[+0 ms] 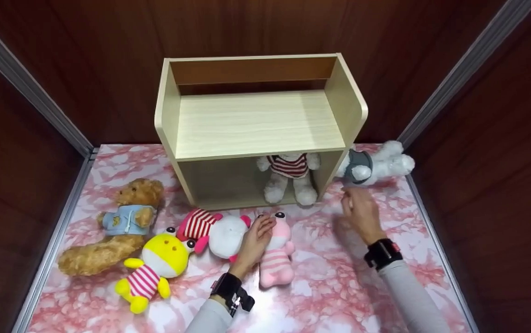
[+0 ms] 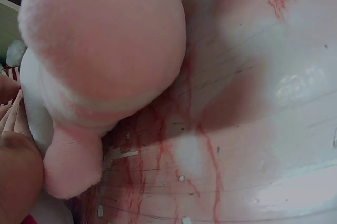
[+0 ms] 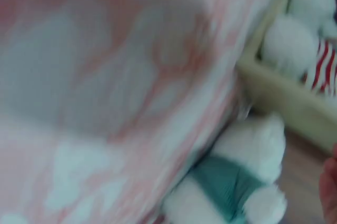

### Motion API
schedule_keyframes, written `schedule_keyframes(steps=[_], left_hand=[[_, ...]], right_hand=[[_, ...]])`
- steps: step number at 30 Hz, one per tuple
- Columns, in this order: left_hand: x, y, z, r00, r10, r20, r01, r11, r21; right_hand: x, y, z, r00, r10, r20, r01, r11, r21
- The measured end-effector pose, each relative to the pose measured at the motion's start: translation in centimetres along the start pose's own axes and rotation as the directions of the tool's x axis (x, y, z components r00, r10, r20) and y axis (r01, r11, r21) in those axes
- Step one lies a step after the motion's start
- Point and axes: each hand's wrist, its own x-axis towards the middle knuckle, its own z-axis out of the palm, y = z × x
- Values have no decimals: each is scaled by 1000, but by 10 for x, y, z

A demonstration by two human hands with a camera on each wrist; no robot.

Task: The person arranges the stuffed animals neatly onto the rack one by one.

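My left hand (image 1: 255,238) lies against the head of a pink frog plush (image 1: 277,266), which rests on the table in a striped outfit. The fingers reach over the head's left side near one eye. Up close in the left wrist view, the frog's rounded pink body (image 2: 105,40) fills the upper left, the hand beside it. My right hand (image 1: 362,215), fingers loosely bent and holding nothing, hovers near a white plush in a grey-green vest (image 1: 381,169). That plush lies on its side by the shelf's right wall. The right wrist view is blurred.
A pale wooden shelf unit (image 1: 260,122) stands at the back, a white plush in a red-striped top (image 1: 288,166) sitting in its lower compartment. Left of the frog lie a white-and-pink plush (image 1: 228,236), a yellow frog plush (image 1: 168,252) and a brown plush (image 1: 129,219). Dark panels enclose the table.
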Motion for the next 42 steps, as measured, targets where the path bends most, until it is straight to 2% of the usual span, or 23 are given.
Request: schedule_keyframes(steps=[3,6,12,16,20,26,35,38,42], left_hand=[[-3,0,-1,1000,-8,-12,8,1000,-12],[-4,0,-2,1000,-16,-11,16,1000,-9],[-2,1,-5,1000,24,1,-24,1000,5],[-1,2,-6,999,36,-3,-36,999,-4],[-2,4,-5,1000,22,-10,-22,1000,-2],[-3,6,-3,1000,8,-4,-7,999,32],[-4,6,1,1000,0,-14,1,999,42],[-4,12,2,1000,-13,-20,14,999,45],[-7,36,-2,999,-34,-33,34,999,1]], right_hand=[[5,13,-2,998,27,-55,-29,999,-32],[8,23,-3,997,52,-65,-55,997,-51],[19,37,0,995,101,-18,-102,988,-118],[31,47,0,986,160,49,-149,972,-183],[42,55,1,964,232,133,-197,952,-237],[54,66,6,916,322,240,-246,922,-299],[51,74,18,865,441,240,-363,879,-309],[51,72,15,848,470,246,-384,863,-327],[50,69,8,826,497,267,-393,846,-359]])
